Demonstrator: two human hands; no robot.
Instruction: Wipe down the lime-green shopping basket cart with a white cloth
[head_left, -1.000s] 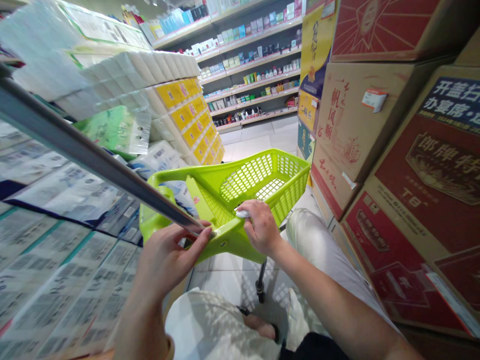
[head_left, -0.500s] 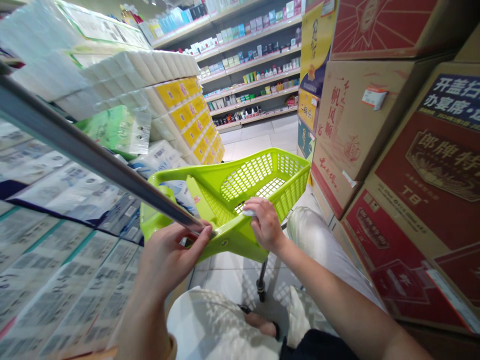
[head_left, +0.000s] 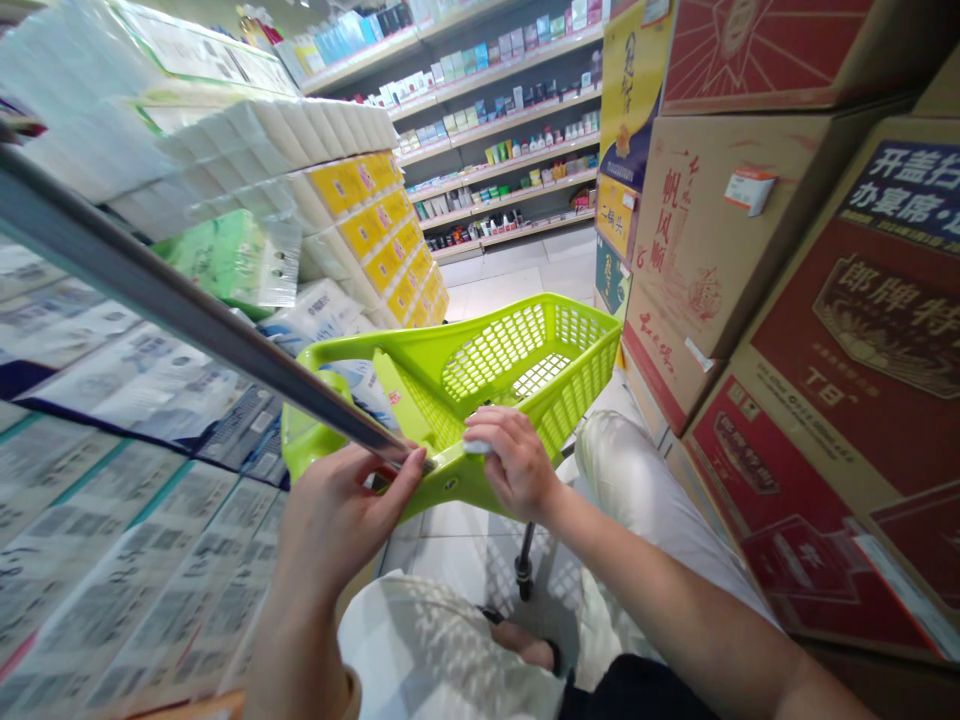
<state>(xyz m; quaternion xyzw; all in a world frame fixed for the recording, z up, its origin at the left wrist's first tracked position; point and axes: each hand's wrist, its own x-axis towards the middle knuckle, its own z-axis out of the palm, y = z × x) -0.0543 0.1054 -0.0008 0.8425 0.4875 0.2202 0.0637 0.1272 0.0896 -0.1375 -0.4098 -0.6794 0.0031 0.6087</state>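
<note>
A lime-green plastic shopping cart (head_left: 577, 385) with lattice sides stands tilted in view before my legs; no goods show inside it. My left hand (head_left: 341, 510) is closed around the lower end of a grey metal bar (head_left: 247, 345), thumb on top, beside the cart's near rim. The bar slants in from the upper left and meets the rim. My right hand (head_left: 517, 465) rests on that same rim, fingers bent over a small white wad (head_left: 478, 447) that looks like tissue and pressing it on the plastic. Part of the wad is hidden under the fingers.
Stacked tissue packs (head_left: 367, 230) rise on the left, close to the cart. Tall cardboard cartons (head_left: 712, 240) line the right side. Shelves of small boxes and bottles (head_left: 510, 140) stand across the tiled floor. A caster (head_left: 523, 575) shows under the cart near my feet.
Along the near rim, my right hand has slid a little to the left with the white wad, closer to my left hand. My left hand stays on the bar.
</note>
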